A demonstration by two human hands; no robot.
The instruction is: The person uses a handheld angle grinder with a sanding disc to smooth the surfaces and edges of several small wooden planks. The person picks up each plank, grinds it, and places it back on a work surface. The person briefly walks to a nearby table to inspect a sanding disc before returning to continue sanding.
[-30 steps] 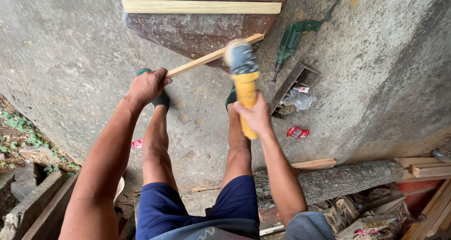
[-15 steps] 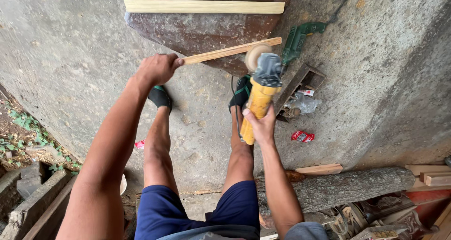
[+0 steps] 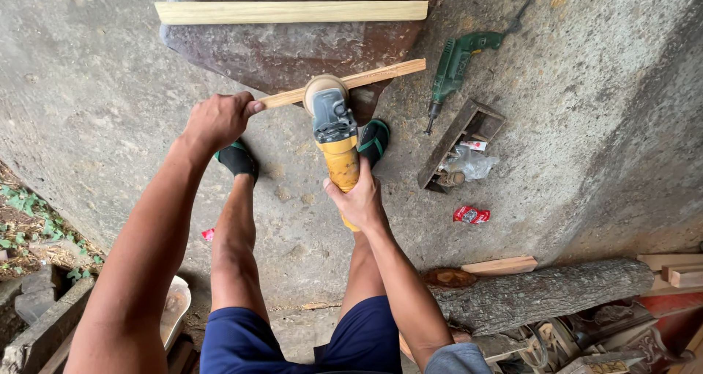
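Observation:
My left hand (image 3: 218, 120) grips the near end of a thin wooden stick (image 3: 381, 73) that points up and to the right over the concrete floor. A yellow angle grinder (image 3: 333, 128) is held by its handle in my right hand (image 3: 359, 198), and its sanding disc (image 3: 320, 90) lies against the stick near the middle. My two legs and dark sandals show below the tool.
Two long wooden planks (image 3: 293, 10) lie on a rusty metal sheet (image 3: 293, 48) ahead. A green power drill (image 3: 454, 63), a small wooden tray (image 3: 458, 143) with a plastic bag, and a red wrapper (image 3: 471, 214) lie to the right. A log (image 3: 542, 293) and clutter sit lower right.
The grinder has swung left and its disc now lies on the stick's middle. The stick and my left hand have shifted slightly lower in view.

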